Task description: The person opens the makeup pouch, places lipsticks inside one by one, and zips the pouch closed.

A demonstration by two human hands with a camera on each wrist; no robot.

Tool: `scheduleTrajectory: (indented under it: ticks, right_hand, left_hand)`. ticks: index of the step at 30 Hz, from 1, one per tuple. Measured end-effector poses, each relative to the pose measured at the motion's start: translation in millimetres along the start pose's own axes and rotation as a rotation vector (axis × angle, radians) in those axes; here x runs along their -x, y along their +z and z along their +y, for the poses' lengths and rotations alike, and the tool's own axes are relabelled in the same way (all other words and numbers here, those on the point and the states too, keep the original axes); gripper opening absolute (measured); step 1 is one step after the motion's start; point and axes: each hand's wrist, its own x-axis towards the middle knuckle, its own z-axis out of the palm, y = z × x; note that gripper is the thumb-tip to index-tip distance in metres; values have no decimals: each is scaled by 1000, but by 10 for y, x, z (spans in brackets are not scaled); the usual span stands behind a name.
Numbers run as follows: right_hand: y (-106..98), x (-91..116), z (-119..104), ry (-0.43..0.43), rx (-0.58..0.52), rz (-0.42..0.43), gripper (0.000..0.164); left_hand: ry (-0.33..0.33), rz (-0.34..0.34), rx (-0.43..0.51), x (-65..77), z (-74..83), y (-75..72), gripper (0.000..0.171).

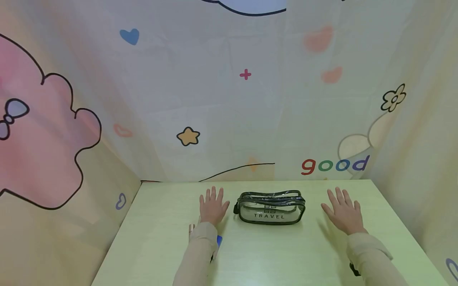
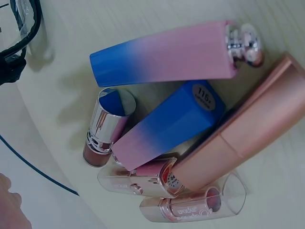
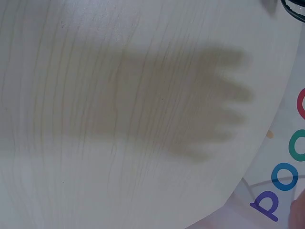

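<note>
My left hand (image 1: pixel 212 208) hovers with its fingers spread, to the left of a clear travel pouch (image 1: pixel 270 214) with black trim. On the pouch's other side, my right hand (image 1: pixel 343 214) is also spread, holding nothing. Several lipsticks lie heaped below my left wrist, mostly hidden by the sleeve in the head view. In the left wrist view they include a pink-and-blue tube (image 2: pixel 162 57), another tube (image 2: pixel 174 124) in those colours, a rose-gold tube (image 2: pixel 243 133), a short silver tube (image 2: pixel 107 124) and a clear-capped lipstick (image 2: pixel 190 207).
The pale wood-grain table (image 1: pixel 279 254) ends at a printed curtain (image 1: pixel 229 99) along the back. Curtain cloth also hangs at both sides. A shadow of a hand falls across the tabletop (image 3: pixel 119 191) in the right wrist view.
</note>
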Motion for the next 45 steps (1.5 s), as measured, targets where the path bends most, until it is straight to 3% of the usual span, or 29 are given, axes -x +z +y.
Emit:
scheduleTrajectory:
  ticks: [11, 18, 30, 45]
  right_hand:
    - [-77, -40, -26, 2, -2, -22, 70]
    - [-119, -82, -37, -6, 26, -48, 74]
    - [-231, -135, -183, -46, 4, -83, 72]
    - [-248, -189, -317, -116, -15, -22, 63]
  left_hand:
    - [5, 6, -13, -34, -31, -97, 60]
    - [11, -48, 3, -9, -38, -214, 58]
    - [53, -115, 68, 23, -27, -274, 50]
    - [140, -141, 68, 18, 17, -287, 51]
